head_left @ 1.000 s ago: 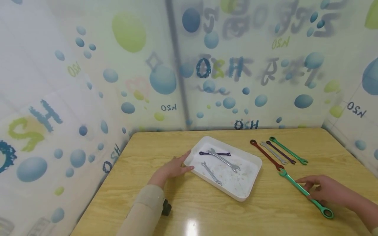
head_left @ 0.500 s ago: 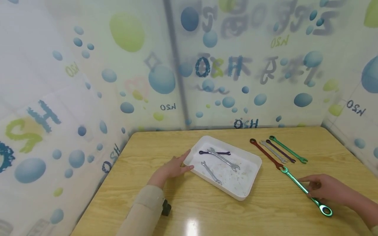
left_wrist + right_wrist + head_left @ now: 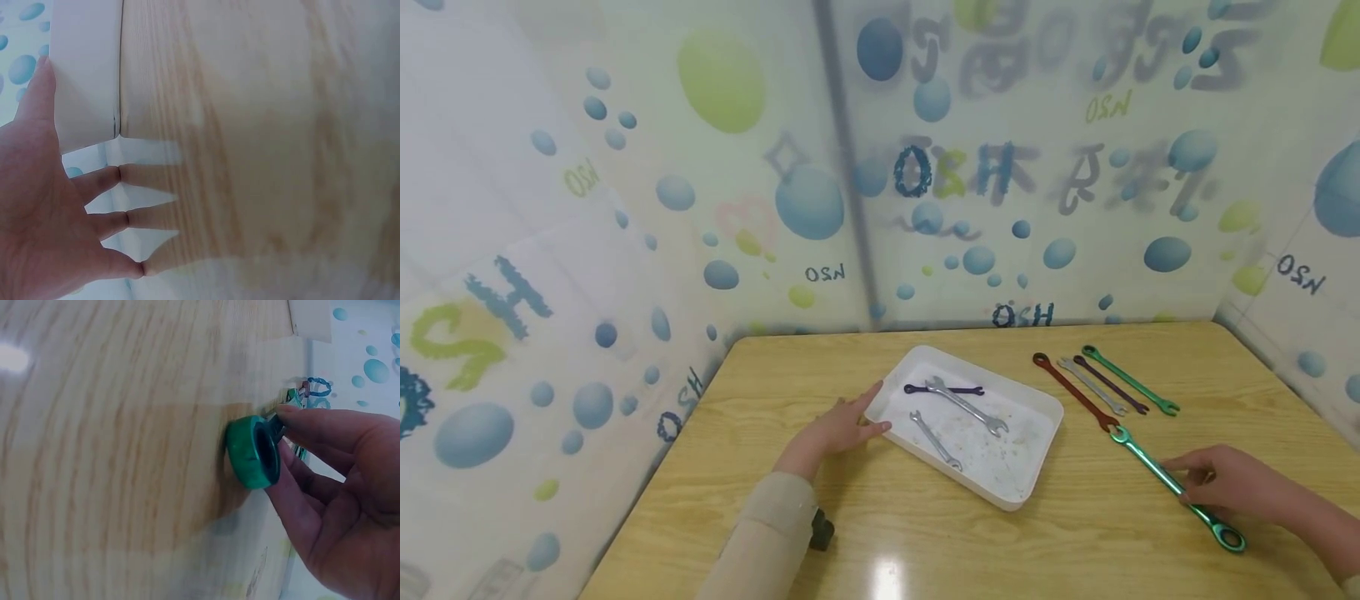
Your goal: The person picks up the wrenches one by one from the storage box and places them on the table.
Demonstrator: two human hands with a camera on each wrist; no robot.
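My right hand [image 3: 1228,483] pinches a large green combination wrench [image 3: 1150,464] between thumb and fingers. Its ring end [image 3: 250,453] faces the right wrist camera, and its open end lies by the near end of a red wrench [image 3: 1071,390]. My left hand [image 3: 835,429] touches the left corner of a white tray [image 3: 973,487], fingers spread and straight; in the left wrist view the tray's side [image 3: 87,75] stands beside the thumb. Inside the tray, a larger silver wrench [image 3: 967,407] crosses a dark purple wrench [image 3: 919,389]. A smaller silver wrench [image 3: 935,440] lies nearer me.
Right of the tray, beyond the red wrench, lie a silver wrench [image 3: 1093,387], a purple wrench [image 3: 1112,386] and a green wrench [image 3: 1131,381], side by side. A patterned curtain [image 3: 955,275] borders the wooden table [image 3: 790,367] at the back and sides.
The green wrench in my right hand has shifted and turned slightly, its open end now by the red wrench's tip. My left hand and the tray stay in place.
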